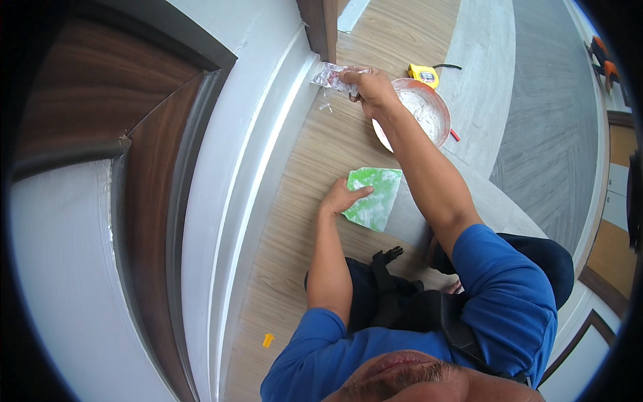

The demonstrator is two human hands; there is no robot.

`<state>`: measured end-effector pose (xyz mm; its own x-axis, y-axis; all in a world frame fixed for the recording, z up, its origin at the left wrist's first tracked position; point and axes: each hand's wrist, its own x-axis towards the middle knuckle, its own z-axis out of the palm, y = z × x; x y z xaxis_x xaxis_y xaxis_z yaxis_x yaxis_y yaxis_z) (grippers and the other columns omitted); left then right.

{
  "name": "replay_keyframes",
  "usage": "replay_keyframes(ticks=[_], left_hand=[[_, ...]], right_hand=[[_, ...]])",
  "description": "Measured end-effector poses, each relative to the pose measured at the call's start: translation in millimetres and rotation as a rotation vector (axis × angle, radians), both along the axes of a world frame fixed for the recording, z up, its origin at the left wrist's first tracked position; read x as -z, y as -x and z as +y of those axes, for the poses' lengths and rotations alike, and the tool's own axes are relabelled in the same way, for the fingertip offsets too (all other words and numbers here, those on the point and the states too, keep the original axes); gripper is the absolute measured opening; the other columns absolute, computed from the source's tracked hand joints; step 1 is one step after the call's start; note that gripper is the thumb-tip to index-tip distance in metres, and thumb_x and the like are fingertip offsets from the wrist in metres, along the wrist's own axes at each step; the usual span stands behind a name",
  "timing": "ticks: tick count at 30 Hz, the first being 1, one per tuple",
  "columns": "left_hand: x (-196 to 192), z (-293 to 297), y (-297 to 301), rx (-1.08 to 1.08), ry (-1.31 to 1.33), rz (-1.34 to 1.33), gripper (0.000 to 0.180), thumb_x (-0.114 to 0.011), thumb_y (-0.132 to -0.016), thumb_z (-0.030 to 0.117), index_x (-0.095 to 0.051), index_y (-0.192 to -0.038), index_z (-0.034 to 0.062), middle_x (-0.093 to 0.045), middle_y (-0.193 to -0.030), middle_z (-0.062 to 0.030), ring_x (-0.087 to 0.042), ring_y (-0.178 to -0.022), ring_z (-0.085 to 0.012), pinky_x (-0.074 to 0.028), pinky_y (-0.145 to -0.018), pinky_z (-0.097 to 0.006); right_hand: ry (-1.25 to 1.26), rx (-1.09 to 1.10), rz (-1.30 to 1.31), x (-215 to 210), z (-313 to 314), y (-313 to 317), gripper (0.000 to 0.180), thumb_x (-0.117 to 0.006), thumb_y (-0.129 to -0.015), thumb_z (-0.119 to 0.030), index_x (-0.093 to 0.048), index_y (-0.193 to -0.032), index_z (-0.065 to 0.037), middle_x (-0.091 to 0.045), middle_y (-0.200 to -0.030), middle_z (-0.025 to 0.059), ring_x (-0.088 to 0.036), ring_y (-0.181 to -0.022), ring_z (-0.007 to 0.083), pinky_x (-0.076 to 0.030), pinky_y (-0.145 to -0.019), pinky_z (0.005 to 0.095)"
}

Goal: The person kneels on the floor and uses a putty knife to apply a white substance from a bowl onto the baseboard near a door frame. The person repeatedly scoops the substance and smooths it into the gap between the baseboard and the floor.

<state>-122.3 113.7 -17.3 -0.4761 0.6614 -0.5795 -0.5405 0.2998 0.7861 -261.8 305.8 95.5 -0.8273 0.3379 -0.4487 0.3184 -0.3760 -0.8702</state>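
Note:
My left hand (343, 197) grips the edge of a flat green board (373, 209) smeared with white paste, its thumb on top. Farther ahead, my right hand (372, 87) pinches a thin, shiny, see-through piece (326, 76) with whitish and reddish patches; its exact kind cannot be made out. This piece meets the foot of the wall, at the white skirting board (293, 80) by the brown door frame (321, 30). Under my right forearm stands a round bowl (445, 112) of white paste (423, 114), partly covered by the arm.
A yellow tape measure (422, 75) lies just beyond the bowl, and a small red stick-like object (455, 135) beside it. White crumbs (325, 107) dot the wood-look floor (301, 174). An orange arrow marker (268, 340) is at lower left; grey flooring (549, 120) spreads right.

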Motion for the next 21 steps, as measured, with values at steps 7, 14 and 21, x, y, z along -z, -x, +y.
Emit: replay_keyframes(ticks=[7, 14, 21], left_hand=[[8, 0, -2, 0.001, 0.021, -0.010, 0.040, -0.082, -0.082, 0.029, -0.070, -0.100, -0.0045, -0.073, -0.092, -0.0106, -0.067, -0.081, -0.0165, -0.054, -0.073, -0.031], [5, -2, -1, -0.013, 0.020, -0.016, 0.040, -0.082, -0.082, 0.029, -0.070, -0.101, -0.0045, -0.073, -0.092, -0.0105, -0.066, -0.081, -0.0161, -0.053, -0.073, -0.031], [4, -1, 1, -0.010, 0.023, -0.051, 0.039, -0.081, -0.082, 0.027, -0.070, -0.101, -0.0053, -0.073, -0.091, -0.0106, -0.066, -0.080, -0.0158, -0.053, -0.072, -0.031]], right_hand=[[-0.051, 0.004, 0.085, -18, -1, -18, 0.030, -0.074, -0.085, -0.006, -0.065, -0.110, 0.008, -0.071, -0.087, 0.0100, -0.060, -0.066, 0.0124, -0.041, -0.053, 0.0274], [-0.189, -0.005, -0.040, 24, -6, -44, 0.031, -0.077, -0.084, -0.013, -0.068, -0.108, 0.005, -0.072, -0.090, 0.0102, -0.061, -0.068, 0.0117, -0.043, -0.053, 0.0252], [-0.195, 0.015, -0.173, 67, -7, -21, 0.037, -0.080, -0.079, -0.015, -0.069, -0.108, 0.005, -0.067, -0.078, 0.0085, -0.053, -0.058, 0.0134, -0.041, -0.047, 0.0285]])
